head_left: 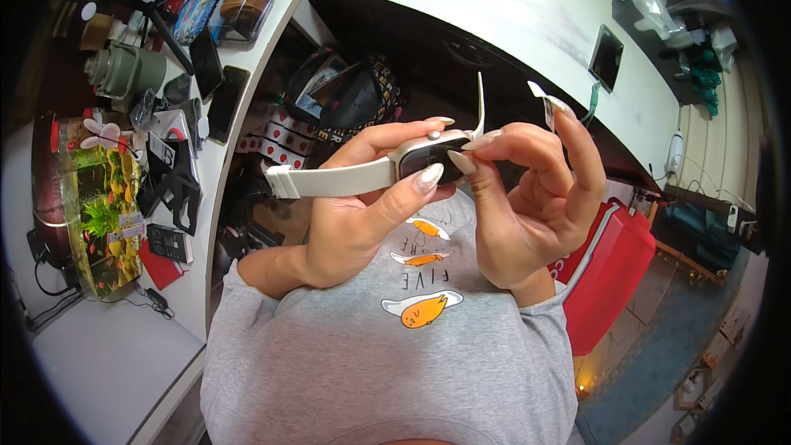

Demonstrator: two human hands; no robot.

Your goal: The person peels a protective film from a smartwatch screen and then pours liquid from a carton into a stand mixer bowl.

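Note:
My left hand [352, 222] grips the case of a smartwatch [426, 157] with a dark screen and a pale metal frame, thumb on the screen's edge. One light silicone strap [340, 180] extends left past the hand. At the case's other end, another light strap [481, 102] stands up. My right hand [531, 191] pinches at that end of the watch with thumb and a finger; whether it holds the case or the strap is unclear. A small whitish piece [544, 101] is at the raised fingers of the right hand.
At left, a white desk [216, 216] carries a black smartphone [227, 104], a green jug [130, 71], a lit aquarium [102, 216] and a small black box [169, 243]. A black bag [346, 93] lies beyond the hands. A red cooler [612, 278] stands at right. A tablet [606, 58] rests on the white surface ahead.

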